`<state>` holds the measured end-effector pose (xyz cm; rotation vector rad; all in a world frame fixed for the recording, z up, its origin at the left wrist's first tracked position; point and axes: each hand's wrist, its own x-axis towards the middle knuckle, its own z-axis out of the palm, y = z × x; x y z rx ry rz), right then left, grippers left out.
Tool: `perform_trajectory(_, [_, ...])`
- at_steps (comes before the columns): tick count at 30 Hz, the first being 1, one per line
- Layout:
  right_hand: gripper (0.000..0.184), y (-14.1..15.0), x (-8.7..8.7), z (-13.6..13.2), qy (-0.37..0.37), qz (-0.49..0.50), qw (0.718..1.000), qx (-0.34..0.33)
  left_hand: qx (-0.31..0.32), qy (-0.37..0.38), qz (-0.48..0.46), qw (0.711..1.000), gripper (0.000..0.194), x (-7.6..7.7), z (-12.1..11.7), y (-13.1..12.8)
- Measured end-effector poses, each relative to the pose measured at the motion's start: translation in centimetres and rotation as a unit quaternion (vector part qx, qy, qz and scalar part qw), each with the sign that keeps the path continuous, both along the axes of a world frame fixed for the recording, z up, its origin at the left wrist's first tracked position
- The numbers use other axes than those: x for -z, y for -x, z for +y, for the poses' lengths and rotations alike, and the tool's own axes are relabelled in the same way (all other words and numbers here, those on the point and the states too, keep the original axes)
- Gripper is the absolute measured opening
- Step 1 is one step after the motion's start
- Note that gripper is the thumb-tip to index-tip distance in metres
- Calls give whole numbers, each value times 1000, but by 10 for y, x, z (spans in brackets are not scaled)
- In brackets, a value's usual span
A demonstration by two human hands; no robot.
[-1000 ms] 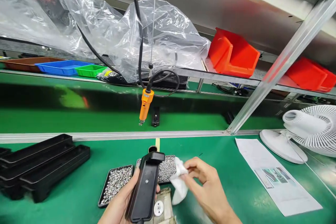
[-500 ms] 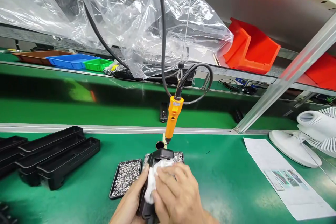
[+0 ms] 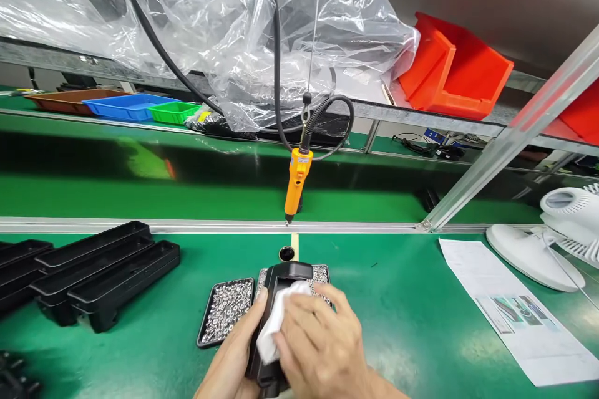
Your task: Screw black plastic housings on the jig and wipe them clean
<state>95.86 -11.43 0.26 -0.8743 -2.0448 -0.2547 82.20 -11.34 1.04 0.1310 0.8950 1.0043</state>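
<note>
My left hand (image 3: 236, 352) is wrapped round the left side of a long black plastic housing (image 3: 291, 270), which is tilted up above the bench. A crumpled white cloth (image 3: 271, 331) lies against the housing's face. My right hand (image 3: 325, 340) presses that cloth down, its fingers bent over it. Behind the housing sits a tray of small metal parts (image 3: 321, 274), partly covered by it. Another black tray of small metal parts (image 3: 226, 312) rests just left of the housing.
Several black elongated housings (image 3: 124, 283) lie at the left. An orange electric screwdriver (image 3: 298, 182) hangs over the bench's back edge. At the right are a printed sheet (image 3: 519, 318) and a white fan (image 3: 528, 255). A red bin (image 3: 458, 75) and plastic bags (image 3: 327, 19) occupy the shelf.
My right hand and the cloth have shifted slightly on the housing, while my left hand keeps its hold. The hanging screwdriver has swung a little left and up in view.
</note>
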Motion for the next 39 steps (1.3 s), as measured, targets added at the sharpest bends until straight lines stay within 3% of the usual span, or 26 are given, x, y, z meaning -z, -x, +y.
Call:
perform_trajectory(6, [18, 0, 5, -6, -2, 53, 998, -37, 31, -19, -18, 999, 43, 9, 3, 5])
perform_trajectory(9, [17, -8, -6, -6, 107, 122, 983, -84, 25, -26, -29, 999, 45, 9, 2, 5])
perform_trajectory(11, [11, -17, -18, -2, 251, 251, 932, -79, 20, -7, -13, 1000, 45, 5, 1, 4])
perform_trajectory(13, [7, -24, -29, 5, 371, 397, 836, -71, 19, 12, 12, 1000, 44, 0, 1, 1])
perform_trajectory(15, [16, -26, -35, 10, 412, 493, 760, -96, 14, 13, 19, 1000, 44, -3, 2, 0])
perform_trajectory(16, [18, -25, -34, 10, 413, 511, 745, -110, 9, 12, 16, 1000, 45, -3, 2, 0])
perform_trajectory(17, [17, -23, -33, 10, 410, 502, 752, -117, 6, 11, 10, 1000, 46, -1, 3, 0])
perform_trajectory(18, [13, -21, -29, 8, 396, 466, 782, -120, 4, 10, 1, 1000, 48, 1, 3, 0])
perform_trajectory(21, [15, -11, -17, 1, 260, 243, 928, -110, -9, 3, -48, 999, 49, 14, 3, 3])
perform_trajectory(23, [24, -6, -10, -2, 135, 97, 984, -70, -20, -4, -71, 997, 44, 20, 3, 4])
perform_trajectory(26, [24, -2, -2, -4, 55, 11, 998, -4, -25, -5, -52, 998, 36, 18, 1, 4])
perform_trajectory(30, [14, -1, 8, -5, 21, 30, 999, -28, -28, -3, -15, 999, 28, 5, 0, 3])
perform_trajectory(37, [28, -3, 14, -7, -6, 16, 1000, -19, -29, -16, -22, 999, 29, 4, 0, -1])
perform_trajectory(39, [21, -4, 6, -6, 56, 65, 994, -68, -21, -24, -20, 999, 31, 3, 0, -2])
